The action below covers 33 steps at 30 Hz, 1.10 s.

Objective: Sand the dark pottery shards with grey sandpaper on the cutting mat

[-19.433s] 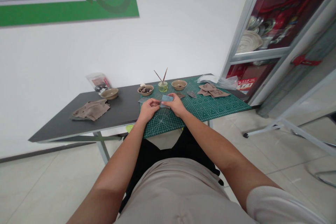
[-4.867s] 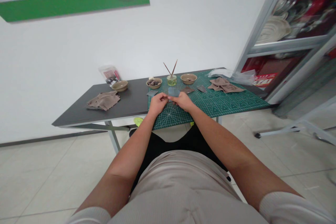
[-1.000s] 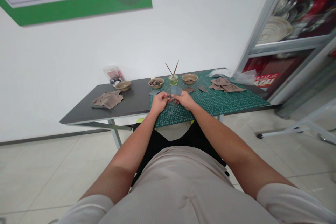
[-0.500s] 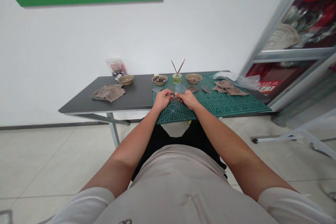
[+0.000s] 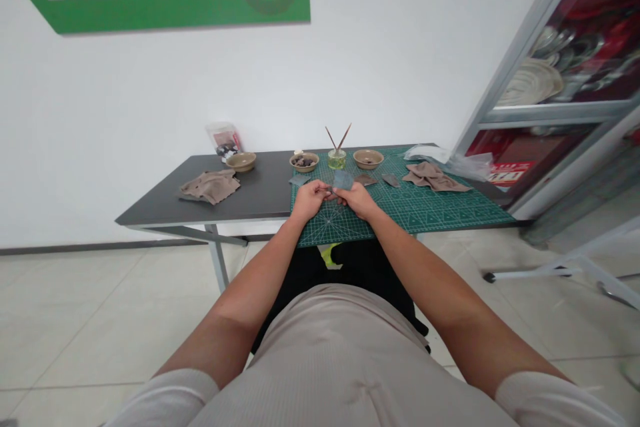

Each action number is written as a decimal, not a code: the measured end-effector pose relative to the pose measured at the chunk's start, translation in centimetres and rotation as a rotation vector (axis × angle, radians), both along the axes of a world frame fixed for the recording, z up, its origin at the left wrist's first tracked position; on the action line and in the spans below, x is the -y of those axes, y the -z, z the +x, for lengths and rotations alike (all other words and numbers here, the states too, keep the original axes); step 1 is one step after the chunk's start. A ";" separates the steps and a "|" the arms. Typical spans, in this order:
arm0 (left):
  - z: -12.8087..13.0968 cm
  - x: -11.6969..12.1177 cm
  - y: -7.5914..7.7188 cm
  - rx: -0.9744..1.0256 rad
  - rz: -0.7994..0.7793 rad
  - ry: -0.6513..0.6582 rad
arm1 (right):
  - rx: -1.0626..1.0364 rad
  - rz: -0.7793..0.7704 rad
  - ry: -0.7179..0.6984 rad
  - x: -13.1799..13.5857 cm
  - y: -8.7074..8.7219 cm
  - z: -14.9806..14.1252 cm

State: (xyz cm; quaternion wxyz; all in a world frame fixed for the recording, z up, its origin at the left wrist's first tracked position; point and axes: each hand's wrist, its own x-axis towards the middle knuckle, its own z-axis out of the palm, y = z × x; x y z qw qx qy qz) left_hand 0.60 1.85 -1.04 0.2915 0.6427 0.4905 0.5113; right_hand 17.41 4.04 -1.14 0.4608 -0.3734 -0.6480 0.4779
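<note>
Bluish sheet [image 5: 343,179], in right hand [image 5: 357,201], left hand [image 5: 311,199] beside

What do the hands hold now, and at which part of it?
The right hand seems to grip a blue-grey sheet by its lower edge. The left hand pinches a small piece at the fingertips; it is too small to identify.
</note>
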 end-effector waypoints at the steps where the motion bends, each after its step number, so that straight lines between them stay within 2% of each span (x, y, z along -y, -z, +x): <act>1: -0.1 0.0 0.1 -0.003 0.003 -0.001 | 0.001 -0.003 -0.003 0.0 0.0 0.0; 6: -0.3 0.0 -0.1 -0.036 -0.010 -0.035 | -0.002 -0.002 -0.028 0.0 0.0 -0.2; 16: -0.1 0.2 -0.4 -0.041 -0.016 -0.038 | -0.014 -0.018 0.022 -0.2 0.3 -0.3; 22: -0.1 0.3 -0.6 0.005 -0.019 -0.056 | -0.052 -0.029 -0.051 -0.2 0.0 -0.4; 28: -0.2 0.4 -0.9 -0.040 -0.023 -0.028 | -0.007 -0.042 0.041 -0.1 0.0 -0.6; 33: -0.2 0.4 -0.7 -0.050 0.000 -0.021 | -0.034 -0.051 0.044 -0.3 0.1 -0.7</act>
